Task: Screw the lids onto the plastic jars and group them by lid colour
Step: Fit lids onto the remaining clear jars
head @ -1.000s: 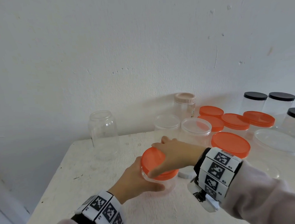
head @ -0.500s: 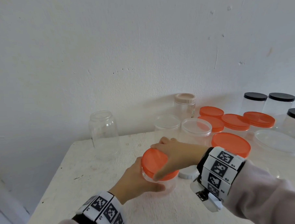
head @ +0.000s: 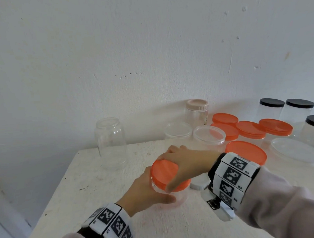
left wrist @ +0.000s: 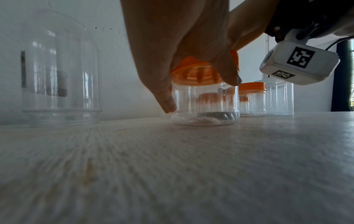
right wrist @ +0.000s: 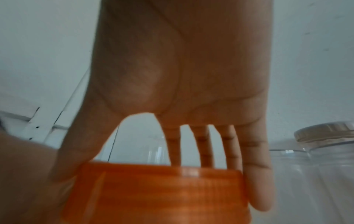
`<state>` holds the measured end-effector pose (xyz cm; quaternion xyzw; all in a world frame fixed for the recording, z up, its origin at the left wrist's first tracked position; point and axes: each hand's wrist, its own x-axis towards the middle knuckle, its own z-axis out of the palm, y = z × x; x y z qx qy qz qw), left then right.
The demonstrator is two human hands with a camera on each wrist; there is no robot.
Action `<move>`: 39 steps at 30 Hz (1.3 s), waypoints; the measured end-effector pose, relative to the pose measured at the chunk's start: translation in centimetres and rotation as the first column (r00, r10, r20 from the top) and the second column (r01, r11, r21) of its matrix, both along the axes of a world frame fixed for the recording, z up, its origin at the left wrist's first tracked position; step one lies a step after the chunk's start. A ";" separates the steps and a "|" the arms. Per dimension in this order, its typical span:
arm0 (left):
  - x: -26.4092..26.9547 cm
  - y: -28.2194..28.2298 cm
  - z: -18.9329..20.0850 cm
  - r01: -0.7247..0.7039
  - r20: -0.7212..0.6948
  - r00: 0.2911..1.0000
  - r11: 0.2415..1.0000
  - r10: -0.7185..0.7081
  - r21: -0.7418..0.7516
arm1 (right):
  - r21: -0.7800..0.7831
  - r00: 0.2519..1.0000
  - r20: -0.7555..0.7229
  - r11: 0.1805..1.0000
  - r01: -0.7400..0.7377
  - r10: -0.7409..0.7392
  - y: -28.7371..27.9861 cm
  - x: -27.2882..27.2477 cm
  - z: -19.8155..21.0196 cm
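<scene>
Both hands stay clamped, right hand (head: 186, 165) on the orange lid (head: 164, 172), left hand (head: 147, 193) round its empty jar (left wrist: 205, 104).

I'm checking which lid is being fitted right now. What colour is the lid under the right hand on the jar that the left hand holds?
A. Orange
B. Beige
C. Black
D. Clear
A: the right hand grips an orange lid on top of the small clear jar, which the left hand holds by its side; the black-lidded jars stand apart at the far right.
</scene>
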<state>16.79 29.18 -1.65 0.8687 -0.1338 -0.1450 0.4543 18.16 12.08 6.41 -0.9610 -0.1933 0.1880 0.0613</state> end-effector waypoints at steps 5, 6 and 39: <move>0.2 0.1 -0.3 0.000 0.000 1.000 1.000 0.000 -0.022 | -0.051 0.994 0.094 0.997 0.056 -0.051 0.6 -0.4 -0.7; 0.2 0.1 -0.3 0.000 -0.001 1.000 1.000 0.000 -0.022 | -0.066 0.997 0.070 0.997 0.047 -0.042 0.5 -0.4 -0.5; 0.2 0.2 -0.1 0.009 0.009 1.000 1.000 -0.009 0.015 | 0.060 0.979 0.204 0.998 -0.014 0.001 -0.3 -1.1 -2.1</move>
